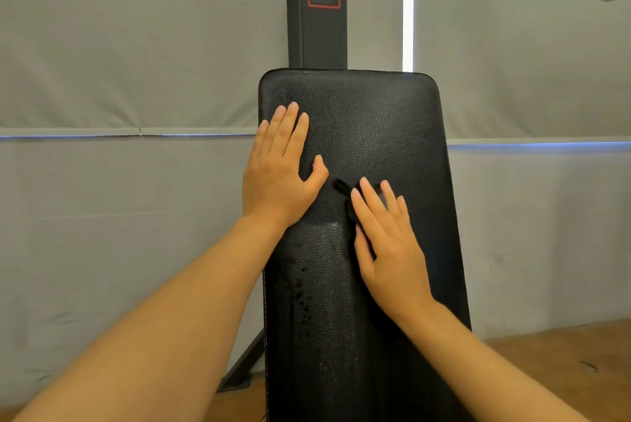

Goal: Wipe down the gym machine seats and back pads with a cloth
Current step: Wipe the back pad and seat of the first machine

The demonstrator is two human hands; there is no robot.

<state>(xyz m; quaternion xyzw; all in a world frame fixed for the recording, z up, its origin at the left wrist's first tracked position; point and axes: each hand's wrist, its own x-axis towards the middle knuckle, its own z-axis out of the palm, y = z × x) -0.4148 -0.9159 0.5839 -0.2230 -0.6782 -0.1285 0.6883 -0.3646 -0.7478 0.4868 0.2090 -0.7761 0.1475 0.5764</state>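
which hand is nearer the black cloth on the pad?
Right. The right hand presses flat on the black cloth; the left hand lies flat on the back pad just left of it.

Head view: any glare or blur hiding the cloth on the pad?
Head view: soft sheen on the back pad; right hand slightly motion-blurred; the dark cloth under it barely separates from the black pad; left hand sharp.
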